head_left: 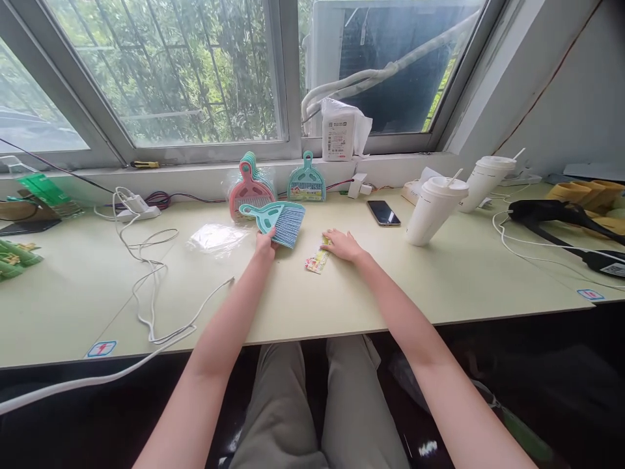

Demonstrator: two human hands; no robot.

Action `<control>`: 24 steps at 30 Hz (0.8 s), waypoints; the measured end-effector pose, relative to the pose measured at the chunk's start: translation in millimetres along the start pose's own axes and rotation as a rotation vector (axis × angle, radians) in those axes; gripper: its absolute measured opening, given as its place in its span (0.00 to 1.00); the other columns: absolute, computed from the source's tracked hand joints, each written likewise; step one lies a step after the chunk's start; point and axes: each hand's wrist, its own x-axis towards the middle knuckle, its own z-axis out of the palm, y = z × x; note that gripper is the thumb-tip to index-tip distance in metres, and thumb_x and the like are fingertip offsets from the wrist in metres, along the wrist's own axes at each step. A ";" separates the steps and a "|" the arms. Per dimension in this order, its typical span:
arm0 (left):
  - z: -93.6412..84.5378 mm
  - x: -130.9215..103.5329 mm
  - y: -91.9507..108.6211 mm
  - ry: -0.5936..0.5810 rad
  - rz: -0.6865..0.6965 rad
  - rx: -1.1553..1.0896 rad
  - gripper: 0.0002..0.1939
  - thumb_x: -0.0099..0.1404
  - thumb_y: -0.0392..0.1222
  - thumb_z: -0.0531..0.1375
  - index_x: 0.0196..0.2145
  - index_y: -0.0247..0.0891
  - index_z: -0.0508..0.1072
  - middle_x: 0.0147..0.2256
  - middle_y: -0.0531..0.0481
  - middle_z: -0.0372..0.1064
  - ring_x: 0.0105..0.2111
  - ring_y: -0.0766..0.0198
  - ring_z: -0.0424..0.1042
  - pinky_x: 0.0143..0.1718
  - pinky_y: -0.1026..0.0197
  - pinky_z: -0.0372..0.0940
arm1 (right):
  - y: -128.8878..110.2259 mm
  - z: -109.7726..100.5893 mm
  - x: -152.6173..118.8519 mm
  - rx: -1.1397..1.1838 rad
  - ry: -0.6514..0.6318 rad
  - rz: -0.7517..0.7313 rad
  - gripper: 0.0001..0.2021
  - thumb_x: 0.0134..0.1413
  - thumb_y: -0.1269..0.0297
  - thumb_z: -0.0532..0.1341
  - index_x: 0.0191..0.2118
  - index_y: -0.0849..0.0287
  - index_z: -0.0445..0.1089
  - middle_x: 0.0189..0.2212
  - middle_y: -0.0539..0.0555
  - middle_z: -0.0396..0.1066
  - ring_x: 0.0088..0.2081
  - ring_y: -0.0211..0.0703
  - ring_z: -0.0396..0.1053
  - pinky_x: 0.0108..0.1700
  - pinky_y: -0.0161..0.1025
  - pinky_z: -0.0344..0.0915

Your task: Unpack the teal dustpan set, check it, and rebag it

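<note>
The left hand's (266, 243) fingers grip a teal dustpan-and-brush set (278, 220). The right hand's (342, 245) fingers, loosely spread, touch printed cards (317, 260).

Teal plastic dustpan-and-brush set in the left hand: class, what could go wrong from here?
The left hand grips the set by one edge, so it might slip. The right hand could knock the nearer tall white lidded cup, perhaps spilling any drink towards the black phone. The loose white cable crossing the pale table's front edge could snag the left forearm.
</note>
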 end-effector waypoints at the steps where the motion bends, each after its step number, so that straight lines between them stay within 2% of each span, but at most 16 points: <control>1: 0.4 0.6 -0.9 -0.005 -0.002 -0.001 0.20 0.61 0.28 0.63 0.49 0.42 0.66 0.40 0.50 0.74 0.35 0.67 0.75 0.43 0.57 0.74 | 0.4 0.3 0.2 -0.021 0.002 -0.009 0.23 0.66 0.55 0.53 0.63 0.56 0.60 0.68 0.60 0.52 0.70 0.54 0.45 0.67 0.65 0.38; 4: 1.3 3.2 -2.9 -0.004 -0.002 0.006 0.20 0.60 0.28 0.64 0.48 0.41 0.67 0.40 0.49 0.74 0.36 0.65 0.76 0.43 0.55 0.74 | -1.4 1.7 1.4 -0.071 0.086 0.007 0.26 0.66 0.59 0.53 0.66 0.57 0.55 0.70 0.59 0.46 0.71 0.51 0.41 0.68 0.63 0.33; 6: 1.1 4.7 -3.6 0.002 -0.007 0.021 0.19 0.60 0.29 0.64 0.47 0.41 0.67 0.39 0.49 0.74 0.37 0.64 0.76 0.43 0.54 0.74 | -3.9 2.6 1.7 -0.074 0.135 0.032 0.30 0.65 0.56 0.53 0.69 0.61 0.49 0.71 0.61 0.40 0.71 0.51 0.38 0.69 0.61 0.33; 7: 0.8 5.2 -3.8 0.005 -0.010 0.031 0.19 0.60 0.29 0.64 0.47 0.41 0.67 0.39 0.49 0.74 0.37 0.64 0.76 0.43 0.55 0.75 | -4.8 2.9 1.8 -0.065 0.143 0.046 0.32 0.65 0.54 0.53 0.69 0.63 0.49 0.71 0.63 0.41 0.71 0.52 0.39 0.69 0.61 0.34; 10: -0.5 5.5 -4.0 -0.001 -0.009 0.050 0.19 0.60 0.30 0.64 0.47 0.41 0.66 0.40 0.49 0.73 0.37 0.64 0.76 0.42 0.55 0.75 | -3.3 2.6 2.8 -0.013 0.125 0.084 0.25 0.62 0.53 0.56 0.61 0.60 0.63 0.65 0.63 0.58 0.67 0.56 0.51 0.66 0.59 0.45; 12: -1.3 5.2 -4.0 -0.009 -0.005 0.056 0.19 0.59 0.30 0.64 0.46 0.41 0.66 0.41 0.48 0.73 0.36 0.64 0.76 0.41 0.55 0.75 | 2.0 1.1 4.7 0.066 0.151 0.121 0.18 0.58 0.59 0.61 0.53 0.57 0.71 0.58 0.60 0.68 0.61 0.55 0.62 0.61 0.55 0.56; 15: -1.8 5.0 -3.7 -0.012 -0.006 0.083 0.19 0.58 0.29 0.65 0.45 0.41 0.66 0.41 0.48 0.72 0.36 0.64 0.75 0.40 0.55 0.74 | 12.5 -3.7 7.4 0.294 0.217 0.142 0.16 0.47 0.71 0.66 0.45 0.56 0.75 0.47 0.56 0.76 0.50 0.49 0.71 0.53 0.45 0.66; 17: -1.4 4.5 -3.6 -0.013 -0.012 0.116 0.20 0.57 0.27 0.64 0.45 0.41 0.65 0.41 0.48 0.72 0.36 0.64 0.75 0.40 0.56 0.75 | 17.4 -8.7 7.3 0.521 0.243 0.107 0.17 0.42 0.74 0.67 0.42 0.58 0.76 0.40 0.55 0.77 0.44 0.46 0.73 0.48 0.42 0.68; 19: -0.2 2.6 -4.1 -0.042 -0.021 0.155 0.22 0.55 0.26 0.64 0.45 0.40 0.65 0.41 0.48 0.73 0.35 0.64 0.75 0.39 0.57 0.75 | 18.8 -14.9 5.5 0.806 0.228 0.042 0.17 0.40 0.70 0.69 0.42 0.59 0.76 0.36 0.55 0.78 0.40 0.45 0.74 0.45 0.43 0.71; 21: 1.8 -1.6 -5.6 -0.131 -0.032 0.192 0.24 0.54 0.25 0.65 0.46 0.39 0.66 0.40 0.48 0.73 0.34 0.63 0.75 0.39 0.57 0.74 | 17.1 -21.1 3.8 1.077 0.199 -0.033 0.21 0.39 0.64 0.72 0.44 0.59 0.75 0.36 0.55 0.78 0.38 0.44 0.74 0.42 0.43 0.73; 24: 7.2 -12.9 -11.0 -0.289 -0.039 0.237 0.24 0.53 0.30 0.68 0.45 0.39 0.66 0.39 0.48 0.74 0.34 0.63 0.75 0.38 0.58 0.74 | 13.1 -26.4 4.9 1.263 0.281 -0.055 0.25 0.33 0.59 0.75 0.42 0.59 0.74 0.34 0.53 0.77 0.38 0.43 0.74 0.42 0.44 0.75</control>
